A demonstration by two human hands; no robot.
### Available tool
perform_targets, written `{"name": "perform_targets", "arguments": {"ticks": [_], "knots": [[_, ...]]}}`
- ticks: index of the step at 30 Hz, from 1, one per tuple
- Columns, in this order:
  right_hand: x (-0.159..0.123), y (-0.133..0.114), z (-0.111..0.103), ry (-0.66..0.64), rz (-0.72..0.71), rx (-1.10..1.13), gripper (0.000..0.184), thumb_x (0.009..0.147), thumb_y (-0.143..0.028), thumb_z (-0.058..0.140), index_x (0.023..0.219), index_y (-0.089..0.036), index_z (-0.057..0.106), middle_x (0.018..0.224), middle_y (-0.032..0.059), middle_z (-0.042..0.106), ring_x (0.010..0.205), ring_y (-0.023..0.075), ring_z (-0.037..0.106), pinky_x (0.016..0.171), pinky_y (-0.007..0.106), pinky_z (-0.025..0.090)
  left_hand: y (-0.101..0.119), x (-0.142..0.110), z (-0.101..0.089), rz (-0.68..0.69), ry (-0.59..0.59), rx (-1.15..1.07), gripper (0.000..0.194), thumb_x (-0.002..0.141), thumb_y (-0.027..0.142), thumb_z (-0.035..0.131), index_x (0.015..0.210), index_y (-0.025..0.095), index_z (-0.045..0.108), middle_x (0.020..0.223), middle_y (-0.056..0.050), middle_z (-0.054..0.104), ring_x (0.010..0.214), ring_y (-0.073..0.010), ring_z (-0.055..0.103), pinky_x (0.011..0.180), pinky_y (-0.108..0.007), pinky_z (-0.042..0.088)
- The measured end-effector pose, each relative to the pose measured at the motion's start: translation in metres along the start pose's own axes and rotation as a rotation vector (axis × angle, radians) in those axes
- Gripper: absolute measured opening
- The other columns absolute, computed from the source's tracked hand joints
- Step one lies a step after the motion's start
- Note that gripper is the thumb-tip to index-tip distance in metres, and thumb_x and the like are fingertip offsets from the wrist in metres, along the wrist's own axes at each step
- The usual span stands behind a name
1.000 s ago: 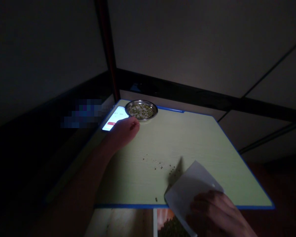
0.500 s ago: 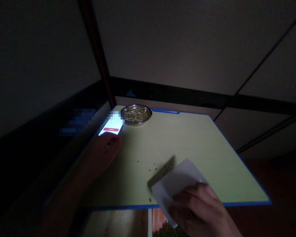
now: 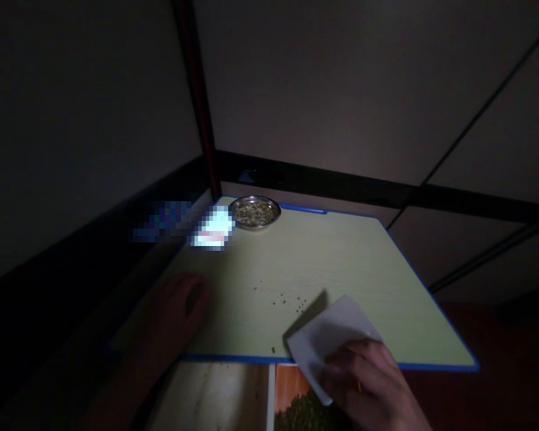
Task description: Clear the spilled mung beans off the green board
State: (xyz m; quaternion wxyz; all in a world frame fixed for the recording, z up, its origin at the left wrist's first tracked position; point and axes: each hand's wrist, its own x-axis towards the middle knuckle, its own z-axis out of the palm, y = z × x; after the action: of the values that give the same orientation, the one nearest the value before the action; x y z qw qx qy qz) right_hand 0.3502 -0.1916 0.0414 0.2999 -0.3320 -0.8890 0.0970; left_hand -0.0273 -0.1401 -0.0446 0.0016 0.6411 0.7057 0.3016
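Note:
My right hand (image 3: 368, 377) pinches a white folded sheet, perhaps paper or card (image 3: 336, 329), tilted over the front edge of the pale board-like table (image 3: 350, 251) with a blue rim. Just left of the sheet, several small dark grains (image 3: 300, 305) lie scattered on the tabletop. My left hand (image 3: 182, 305), deep in shadow, rests at the table's left side with thumb and fingers a little apart and nothing visible in it. Beyond it glows a lit phone (image 3: 214, 228), its screen pixelated. A round steel dish (image 3: 256, 214) with greenish and whitish contents sits at the far left corner.
Below the front edge are a pale wooden surface (image 3: 215, 395) and an orange area (image 3: 290, 383) with a dark green heap (image 3: 308, 413) partly behind my right hand. Walls (image 3: 341, 90) close in behind and at left. The room is dim.
My left hand has drawn back from the phone towards me. The sheet in my right hand has moved slightly to the right. The view has shifted a little.

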Motion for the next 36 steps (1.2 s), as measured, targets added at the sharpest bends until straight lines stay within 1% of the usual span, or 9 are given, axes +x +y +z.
{"name": "perform_targets", "arguments": {"ticks": [3,7,13,16,19,23,26,31,36], "knots": [[0.008,-0.012,0.020,0.134,-0.072,-0.021,0.021,0.099,-0.024,0.055,0.099,-0.026,0.076,0.091,0.0050,0.075,0.087,0.0209,0.066,0.073,0.032,0.055,0.005,0.001,-0.002,0.024,-0.010,0.058,0.029,0.092,0.043,0.046,0.102,0.020,0.062,0.109,-0.010,0.066,0.104,-0.0279,0.061,0.097,-0.045,0.047],[0.009,-0.018,0.037,0.177,-0.140,-0.070,0.031,0.103,-0.028,0.047,0.094,-0.022,0.076,0.091,0.0055,0.074,0.090,0.0219,0.065,0.072,0.033,0.051,0.008,0.001,-0.003,0.047,-0.021,0.089,0.028,0.093,0.040,0.045,0.102,0.019,0.061,0.106,-0.010,0.066,0.102,-0.0272,0.061,0.095,-0.044,0.048],[-0.009,-0.004,0.016,0.129,-0.134,-0.144,0.027,0.102,-0.027,0.049,0.100,-0.022,0.075,0.095,0.0073,0.073,0.096,0.0237,0.063,0.075,0.034,0.050,0.005,0.003,0.001,0.069,0.010,0.092,0.024,0.092,0.040,0.045,0.097,0.021,0.060,0.103,-0.009,0.066,0.099,-0.0269,0.062,0.093,-0.044,0.047],[-0.011,-0.001,0.009,0.176,-0.127,-0.189,0.030,0.102,-0.023,0.044,0.103,-0.021,0.074,0.096,0.0093,0.072,0.098,0.0247,0.061,0.077,0.037,0.050,0.003,0.004,0.003,0.066,-0.007,0.097,0.025,0.093,0.041,0.045,0.097,0.022,0.060,0.103,-0.009,0.066,0.099,-0.0270,0.061,0.092,-0.043,0.048],[-0.004,-0.009,0.013,0.211,-0.138,-0.199,0.027,0.101,-0.019,0.047,0.106,-0.020,0.073,0.098,0.0099,0.071,0.099,0.0249,0.061,0.078,0.037,0.050,0.001,0.004,0.003,0.072,0.001,0.097,0.024,0.093,0.041,0.045,0.096,0.022,0.059,0.103,-0.009,0.066,0.100,-0.0269,0.061,0.092,-0.043,0.047],[0.006,-0.024,0.030,0.178,-0.136,-0.098,0.022,0.100,-0.025,0.052,0.098,-0.021,0.074,0.095,0.0065,0.072,0.097,0.0225,0.062,0.077,0.033,0.050,0.002,0.003,0.002,0.064,0.000,0.088,0.021,0.093,0.039,0.046,0.094,0.023,0.059,0.100,-0.008,0.067,0.096,-0.0257,0.063,0.088,-0.041,0.049],[0.005,-0.026,0.034,0.150,-0.122,-0.067,0.024,0.101,-0.027,0.051,0.098,-0.022,0.074,0.095,0.0066,0.072,0.097,0.0223,0.062,0.078,0.033,0.050,0.003,0.003,0.000,0.073,0.011,0.085,0.021,0.092,0.039,0.045,0.092,0.023,0.059,0.099,-0.008,0.067,0.096,-0.0253,0.064,0.087,-0.039,0.049],[-0.010,-0.014,0.018,0.095,-0.120,-0.131,0.016,0.093,-0.018,0.060,0.100,-0.023,0.074,0.099,0.0059,0.072,0.103,0.0230,0.060,0.082,0.034,0.050,0.007,0.004,-0.003,0.067,0.005,0.068,0.023,0.092,0.039,0.045,0.091,0.021,0.060,0.099,-0.009,0.068,0.096,-0.0260,0.063,0.090,-0.041,0.048],[-0.021,0.006,0.008,0.124,-0.087,-0.161,0.023,0.091,-0.014,0.058,0.105,-0.024,0.073,0.102,0.0070,0.071,0.108,0.0268,0.058,0.084,0.039,0.048,0.006,0.004,-0.002,0.085,0.011,0.048,0.023,0.093,0.038,0.044,0.089,0.022,0.060,0.097,-0.008,0.068,0.095,-0.0251,0.064,0.090,-0.041,0.049]]}}
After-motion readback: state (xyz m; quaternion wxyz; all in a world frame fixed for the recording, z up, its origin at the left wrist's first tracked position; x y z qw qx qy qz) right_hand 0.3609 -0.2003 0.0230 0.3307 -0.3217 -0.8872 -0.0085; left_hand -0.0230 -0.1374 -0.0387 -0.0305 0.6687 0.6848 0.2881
